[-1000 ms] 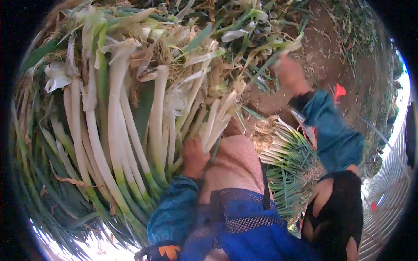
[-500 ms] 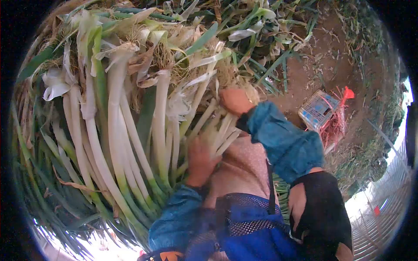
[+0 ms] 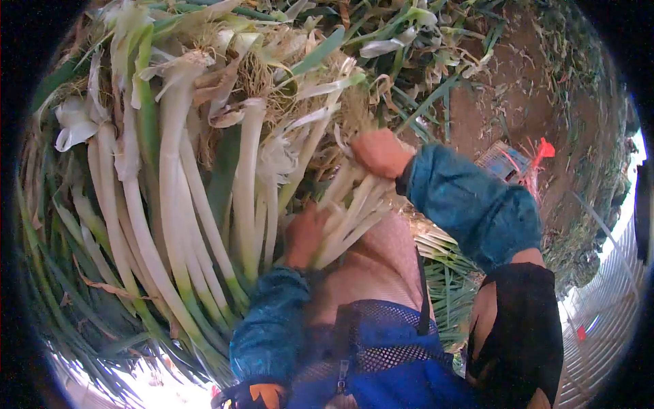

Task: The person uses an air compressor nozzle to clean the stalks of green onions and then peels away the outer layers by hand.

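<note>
A bunch of long green onions (image 3: 357,218) lies slanted in front of my body, white stalks and root ends toward the upper right. My right hand (image 3: 383,153) is closed round its root end, where pale roots stick out. Lower down, my left hand (image 3: 306,235) is wrapped round the stalks from the left side; its fingertips are partly hidden. Left of both hands leans a big heap of green onions (image 3: 180,163), with dry skins and hairy roots at the top and green leaves below.
On the brown soil (image 3: 490,102) at right is a blue-and-white basket (image 3: 501,162), partly behind my right sleeve, with red ties (image 3: 540,153). More green onions (image 3: 436,242) lie beside my knee (image 3: 514,320). Leaf scraps (image 3: 422,41) cover the ground at the top.
Both hands still grip the bunch. My right hand has moved a little right and down with the root end, and the stalks have shifted right. My right sleeve now covers more of the basket.
</note>
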Motion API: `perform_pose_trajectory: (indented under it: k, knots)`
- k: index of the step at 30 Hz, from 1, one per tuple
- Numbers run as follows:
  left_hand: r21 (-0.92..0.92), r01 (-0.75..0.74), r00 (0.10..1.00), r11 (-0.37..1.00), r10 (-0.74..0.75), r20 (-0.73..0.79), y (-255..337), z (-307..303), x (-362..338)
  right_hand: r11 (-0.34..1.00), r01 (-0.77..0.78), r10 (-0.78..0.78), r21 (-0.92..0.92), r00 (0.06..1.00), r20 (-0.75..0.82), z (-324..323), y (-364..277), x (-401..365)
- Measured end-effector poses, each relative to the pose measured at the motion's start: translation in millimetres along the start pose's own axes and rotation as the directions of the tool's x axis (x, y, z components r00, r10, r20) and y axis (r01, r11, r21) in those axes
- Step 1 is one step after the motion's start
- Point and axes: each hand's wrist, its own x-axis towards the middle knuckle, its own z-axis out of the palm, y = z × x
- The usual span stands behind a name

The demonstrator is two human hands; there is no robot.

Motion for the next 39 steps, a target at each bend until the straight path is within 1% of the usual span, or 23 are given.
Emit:
perform_pose_trajectory:
  k: [3, 4, 5, 6, 7, 9, 11, 12, 13, 17, 20, 21, 22, 23, 25, 27, 28, 29, 30, 31, 34, 37, 39]
  knots:
    - [0.054, -0.052, 0.997, 0.997, 0.055, -0.046, -10, 10, 5, 0.963, -0.115, 0.106, -0.244, 0.993, -0.048, -5, 65, 27]
    - [0.060, -0.098, 0.990, 0.993, 0.103, -0.097, -13, 12, 7, 0.984, 0.048, -0.131, -0.173, 0.852, -0.506, -36, 131, 12]
    - [0.064, -0.134, 0.978, 0.989, 0.142, -0.150, -16, 16, 6, 0.955, 0.058, -0.212, -0.291, 0.821, -0.531, -85, 176, 2]
    - [0.067, -0.169, 0.965, 0.983, 0.179, -0.192, -20, 23, 2, 0.854, -0.162, 0.037, -0.494, 0.967, -0.252, -147, 219, -18]
    - [0.090, -0.204, 0.958, 0.975, 0.217, -0.186, -32, 36, 5, 0.740, -0.307, 0.216, -0.599, 0.951, -0.220, -199, 223, -33]
    - [0.091, -0.233, 0.948, 0.968, 0.247, -0.199, -48, 52, 19, 0.549, -0.415, 0.237, -0.725, 0.910, -0.340, -227, 229, -49]
    - [0.001, -0.158, 0.967, 0.987, 0.155, -0.204, -26, 36, 10, 0.719, -0.262, 0.111, -0.643, 0.958, -0.265, -196, 190, -49]
    - [-0.063, -0.093, 0.978, 0.994, 0.080, -0.194, -16, 26, 6, 0.800, -0.381, 0.433, -0.464, 0.901, 0.008, -190, 129, -27]
    - [0.012, -0.130, 0.977, 0.991, 0.131, -0.166, -17, 26, 7, 0.859, -0.395, 0.462, -0.325, 0.872, 0.163, -160, 103, -12]
    - [0.390, -0.267, 0.954, 0.881, 0.300, -0.026, -17, 18, -3, 0.993, -0.053, 0.023, 0.109, 0.966, 0.258, -14, 39, 13]
    - [0.380, -0.235, 0.963, 0.895, 0.268, -0.037, -13, 12, -3, 0.963, -0.109, 0.142, -0.247, 0.983, 0.119, -6, 64, 39]
    - [0.317, -0.201, 0.970, 0.927, 0.234, -0.071, -13, 13, -1, 0.941, -0.059, 0.077, -0.332, 0.996, 0.044, -16, 118, 40]
    - [0.283, -0.217, 0.962, 0.934, 0.254, -0.100, -17, 17, 3, 0.959, 0.007, -0.104, -0.282, 0.938, -0.331, -57, 142, 27]
    - [0.250, -0.234, 0.953, 0.940, 0.272, -0.130, -24, 24, 8, 0.945, -0.148, 0.040, -0.293, 0.938, -0.345, -93, 163, 24]
    - [0.155, -0.218, 0.957, 0.964, 0.242, -0.160, -23, 21, 3, 0.790, -0.161, -0.145, -0.592, 0.889, -0.435, -138, 135, 11]
    - [0.033, -0.164, 0.970, 0.986, 0.167, -0.176, 1, 0, -5, 0.904, -0.107, 0.076, -0.414, 0.993, -0.092, -126, 77, 20]
    - [0.012, -0.118, 0.979, 0.993, 0.119, -0.168, 2, -2, -4, 0.915, 0.206, -0.291, -0.347, 0.933, -0.214, -104, 37, 7]
    - [-0.009, -0.073, 0.984, 0.997, 0.071, -0.161, 0, -1, -1, 0.958, -0.051, 0.114, -0.283, 0.971, 0.212, -96, -23, 13]
    - [-0.030, -0.025, 0.989, 0.999, 0.020, -0.146, -4, 2, 2, 0.967, 0.115, -0.124, -0.226, 0.992, -0.027, -57, -47, -7]
    - [0.000, -0.175, 0.950, 0.985, 0.169, -0.261, -15, 10, 3, 0.954, 0.189, -0.167, -0.231, 0.980, 0.112, -18, -71, -15]
    - [0.085, -0.434, 0.808, 0.897, 0.430, -0.403, -45, 31, 8, 0.964, 0.188, -0.177, -0.186, 0.982, 0.070, 18, -99, -34]
    - [0.000, -0.349, 0.896, 0.937, 0.334, -0.294, -47, 42, 7, 0.981, 0.162, -0.151, -0.104, 0.983, 0.105, 17, -62, -31]
    - [-0.055, -0.258, 0.931, 0.965, 0.233, -0.282, -37, 36, 8, 0.990, 0.075, -0.083, -0.122, 0.995, -0.060, -4, -15, -1]
